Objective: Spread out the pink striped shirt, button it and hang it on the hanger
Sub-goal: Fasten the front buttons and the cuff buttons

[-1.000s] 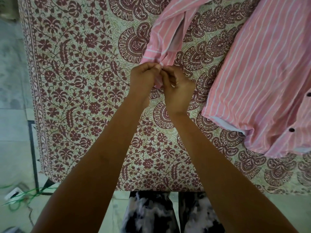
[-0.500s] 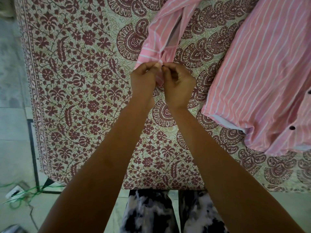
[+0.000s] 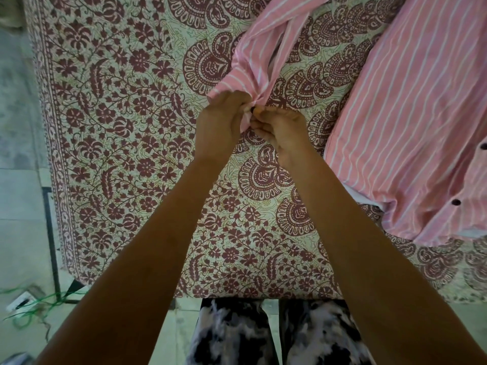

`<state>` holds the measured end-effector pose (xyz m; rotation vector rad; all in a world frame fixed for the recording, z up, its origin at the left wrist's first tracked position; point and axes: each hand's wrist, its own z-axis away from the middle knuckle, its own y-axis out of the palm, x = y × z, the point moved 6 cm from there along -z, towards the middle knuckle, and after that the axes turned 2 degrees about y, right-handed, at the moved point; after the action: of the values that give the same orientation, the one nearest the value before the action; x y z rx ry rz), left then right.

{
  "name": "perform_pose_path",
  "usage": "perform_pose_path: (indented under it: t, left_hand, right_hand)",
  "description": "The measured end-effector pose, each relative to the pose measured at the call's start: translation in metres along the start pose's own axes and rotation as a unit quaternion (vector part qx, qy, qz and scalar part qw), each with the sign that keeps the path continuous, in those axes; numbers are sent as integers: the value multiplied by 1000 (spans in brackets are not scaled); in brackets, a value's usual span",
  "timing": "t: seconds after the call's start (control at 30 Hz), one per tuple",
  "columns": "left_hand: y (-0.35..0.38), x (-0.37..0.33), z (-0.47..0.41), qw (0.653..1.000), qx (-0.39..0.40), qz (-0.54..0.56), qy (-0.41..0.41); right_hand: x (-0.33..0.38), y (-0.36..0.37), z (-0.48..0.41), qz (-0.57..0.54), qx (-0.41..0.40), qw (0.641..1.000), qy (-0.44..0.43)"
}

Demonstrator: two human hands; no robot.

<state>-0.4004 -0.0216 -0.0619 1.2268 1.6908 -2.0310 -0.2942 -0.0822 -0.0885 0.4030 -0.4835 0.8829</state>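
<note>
Head view, looking down. Pink shirt with thin white stripes [image 3: 411, 114] lies on the worktop, which is draped in a cream cloth printed with maroon flowers and paisley [image 3: 118, 127]. Shirt body spread at the right side, hem toward the near edge; two dark round placket buttons [image 3: 456, 202] visible near the right border. One long sleeve [image 3: 258, 56] runs from the top edge down toward the centre.

Left hand [image 3: 221, 125] fingers curled, pinching the bunched sleeve cuff [image 3: 247, 100]. Right hand [image 3: 282, 133] just beside it, fingertips pinching the same cuff at a small dark cuff button [image 3: 252, 109]. Hands touching at the fingertips, cuff raised slightly off the cloth. Whether the button sits through its hole: cannot tell.

Below the near edge: black-and-white patterned trousers [image 3: 232, 335]. Left: pale tiled floor [image 3: 21, 180], green cord [image 3: 39, 304].
</note>
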Motion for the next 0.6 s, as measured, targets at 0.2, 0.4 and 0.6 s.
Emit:
perform_pose_path:
  t: [0.2, 0.4, 0.6]
  left_hand:
    - [6, -3, 1, 992, 53, 95, -64]
    - [0, -8, 1, 993, 12, 67, -100]
    - [-8, -7, 3, 988, -58, 30, -139]
  right_hand:
    - [-6, -14, 1, -29, -18, 999, 33]
    - [-3, -12, 5, 29, 14, 999, -44]
    - [7, 9, 4, 22, 62, 996, -62]
